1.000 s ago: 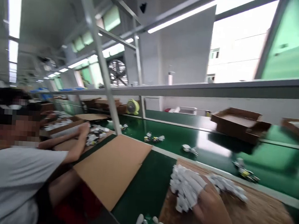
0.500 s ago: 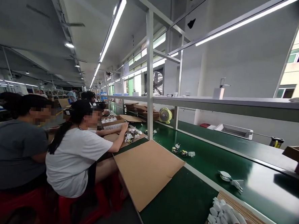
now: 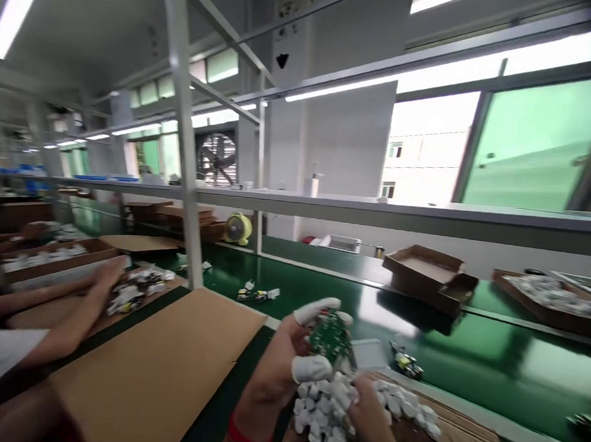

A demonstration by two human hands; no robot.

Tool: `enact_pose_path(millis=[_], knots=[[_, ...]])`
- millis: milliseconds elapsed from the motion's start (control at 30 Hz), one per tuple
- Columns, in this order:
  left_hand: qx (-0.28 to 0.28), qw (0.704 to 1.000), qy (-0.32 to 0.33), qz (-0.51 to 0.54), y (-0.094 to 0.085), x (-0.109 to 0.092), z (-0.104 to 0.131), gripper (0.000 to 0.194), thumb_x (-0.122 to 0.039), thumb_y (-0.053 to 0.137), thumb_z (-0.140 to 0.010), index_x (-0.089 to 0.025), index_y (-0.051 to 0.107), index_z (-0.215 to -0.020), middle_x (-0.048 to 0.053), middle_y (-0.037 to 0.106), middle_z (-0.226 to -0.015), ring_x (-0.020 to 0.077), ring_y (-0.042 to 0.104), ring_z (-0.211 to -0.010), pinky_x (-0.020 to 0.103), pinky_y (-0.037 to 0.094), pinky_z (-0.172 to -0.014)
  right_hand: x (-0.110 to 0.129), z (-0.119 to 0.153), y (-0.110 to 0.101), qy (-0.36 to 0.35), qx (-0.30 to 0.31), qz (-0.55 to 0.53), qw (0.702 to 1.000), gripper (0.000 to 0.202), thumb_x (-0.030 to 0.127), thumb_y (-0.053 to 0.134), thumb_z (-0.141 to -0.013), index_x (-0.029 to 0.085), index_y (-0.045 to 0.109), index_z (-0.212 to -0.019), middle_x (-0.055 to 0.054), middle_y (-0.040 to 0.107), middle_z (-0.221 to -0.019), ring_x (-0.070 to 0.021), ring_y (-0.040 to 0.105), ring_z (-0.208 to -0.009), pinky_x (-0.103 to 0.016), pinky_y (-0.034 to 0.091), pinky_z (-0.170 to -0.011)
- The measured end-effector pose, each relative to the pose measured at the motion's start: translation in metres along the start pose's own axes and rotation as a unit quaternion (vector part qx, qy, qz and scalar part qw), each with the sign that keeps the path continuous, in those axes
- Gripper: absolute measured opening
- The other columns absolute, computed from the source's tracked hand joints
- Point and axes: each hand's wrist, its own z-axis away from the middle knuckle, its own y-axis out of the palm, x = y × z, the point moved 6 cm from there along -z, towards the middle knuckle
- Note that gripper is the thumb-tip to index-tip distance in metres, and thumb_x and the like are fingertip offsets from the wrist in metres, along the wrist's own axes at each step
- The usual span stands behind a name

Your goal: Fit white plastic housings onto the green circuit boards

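My left hand (image 3: 287,360), with white covers on its fingertips and a red band at the wrist, grips a green circuit board (image 3: 329,336) between thumb and fingers. The board is held above a pile of small white pieces (image 3: 321,416). Just below and right of it, my right hand (image 3: 371,416) has its fingers drawn together over the pile. Whatever lies between those fingertips is blurred and hidden. Beneath the pile is a brown cardboard sheet (image 3: 463,428). A pale flat piece (image 3: 370,354) shows behind the hands.
A large cardboard sheet (image 3: 166,366) covers the bench at left. Small wired assemblies (image 3: 407,364) lie on the green belt (image 3: 302,281). Cardboard boxes (image 3: 423,265) stand behind it. A co-worker's arm (image 3: 84,311) works at far left. A metal post (image 3: 183,141) rises near the bench.
The view has swung to the right. My left hand now shows, holding the circuit board; earlier only part of one hand was seen over the white pieces.
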Motion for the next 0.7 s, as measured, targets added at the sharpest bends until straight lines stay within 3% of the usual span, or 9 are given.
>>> enact_pose_path(millis=[67, 100, 200, 267, 367, 433, 500, 600, 700], knots=[[-0.010, 0.999, 0.034, -0.018, -0.009, -0.005, -0.010, 0.067, -0.029, 0.092, -0.049, -0.024, 0.069, -0.112, 0.008, 0.072, -0.110, 0.0274, 0.065, -0.104, 0.028, 0.053, -0.082, 0.012, 0.004, 0.016, -0.015, 0.051, 0.005, 0.999, 0.029, 0.027, 0.063, -0.057, 0.020, 0.074, -0.083, -0.014, 0.073, -0.096, -0.0357, 0.063, -0.094, -0.050, 0.047, -0.090], [-0.012, 0.999, 0.031, -0.029, -0.014, -0.004, -0.013, 0.066, -0.030, 0.092, -0.050, -0.025, 0.069, -0.112, 0.009, 0.071, -0.112, 0.0281, 0.064, -0.107, 0.029, 0.054, -0.084, 0.016, 0.006, 0.022, -0.004, 0.056, -0.006, 0.998, 0.029, 0.025, 0.062, -0.055, 0.020, 0.075, -0.081, -0.015, 0.072, -0.097, -0.0367, 0.062, -0.097, -0.052, 0.043, -0.094], [-0.012, 0.998, -0.007, -0.059, -0.028, 0.010, -0.023, 0.070, -0.030, 0.093, -0.047, -0.027, 0.069, -0.113, 0.010, 0.070, -0.114, 0.0305, 0.062, -0.109, 0.036, 0.053, -0.089, 0.018, 0.004, 0.020, 0.055, 0.013, -0.070, 0.996, 0.021, 0.031, 0.060, -0.062, 0.017, 0.074, -0.070, -0.014, 0.072, -0.082, -0.0339, 0.063, -0.084, -0.049, 0.048, -0.086], [-0.005, 0.997, -0.031, -0.071, -0.033, 0.021, -0.029, 0.070, -0.031, 0.094, -0.045, -0.028, 0.069, -0.111, 0.008, 0.071, -0.112, 0.0299, 0.062, -0.110, 0.037, 0.051, -0.094, 0.017, -0.002, 0.004, 0.089, -0.023, -0.096, 0.991, 0.034, 0.043, 0.053, -0.073, 0.016, 0.074, -0.072, -0.012, 0.071, -0.074, -0.0307, 0.064, -0.075, -0.044, 0.052, -0.077], [0.008, 0.994, -0.064, -0.091, -0.033, 0.036, -0.037, 0.071, -0.031, 0.094, -0.046, -0.027, 0.069, -0.112, 0.007, 0.070, -0.112, 0.0285, 0.059, -0.114, 0.038, 0.045, -0.102, 0.027, -0.012, -0.045, 0.093, -0.103, -0.150, 0.979, 0.047, 0.053, 0.046, -0.084, 0.016, 0.074, -0.094, -0.012, 0.073, -0.090, -0.0302, 0.065, -0.095, -0.042, 0.049, -0.091], [0.014, 0.991, -0.090, -0.101, -0.030, 0.045, -0.040, 0.073, -0.032, 0.094, -0.046, -0.026, 0.068, -0.113, 0.008, 0.070, -0.112, 0.0292, 0.058, -0.117, 0.040, 0.043, -0.104, 0.049, -0.011, -0.083, 0.040, -0.154, -0.212, 0.964, 0.042, 0.051, 0.053, -0.086, 0.020, 0.071, -0.108, -0.011, 0.072, -0.106, -0.0295, 0.060, -0.111, -0.042, 0.043, -0.102], [0.028, 0.988, -0.112, -0.099, -0.026, 0.052, -0.041, 0.074, -0.032, 0.094, -0.044, -0.025, 0.068, -0.113, 0.009, 0.069, -0.112, 0.0303, 0.057, -0.118, 0.041, 0.043, -0.104, 0.084, -0.004, -0.108, -0.059, -0.136, -0.222, 0.964, 0.037, 0.046, 0.058, -0.087, 0.025, 0.068, -0.115, -0.009, 0.067, -0.119, -0.0292, 0.056, -0.119, -0.043, 0.040, -0.105], [0.087, 0.985, -0.122, -0.081, -0.013, 0.061, -0.040, 0.073, -0.028, 0.094, -0.045, -0.024, 0.067, -0.113, 0.010, 0.068, -0.114, 0.0322, 0.056, -0.118, 0.044, 0.043, -0.103, 0.134, 0.012, -0.114, -0.195, -0.045, -0.118, 0.973, 0.036, 0.041, 0.057, -0.089, 0.032, 0.063, -0.124, -0.006, 0.057, -0.136, -0.0299, 0.048, -0.128, -0.045, 0.040, -0.106], [0.130, 0.983, -0.114, -0.069, -0.003, 0.063, -0.037, 0.077, -0.028, 0.094, -0.043, -0.021, 0.066, -0.114, 0.013, 0.065, -0.119, 0.0349, 0.052, -0.122, 0.048, 0.041, -0.105, 0.156, 0.020, -0.105, -0.264, -0.023, -0.006, 0.964, 0.042, 0.033, 0.053, -0.092, 0.036, 0.053, -0.134, -0.004, 0.048, -0.144, -0.0301, 0.040, -0.133, -0.049, 0.039, -0.105]])
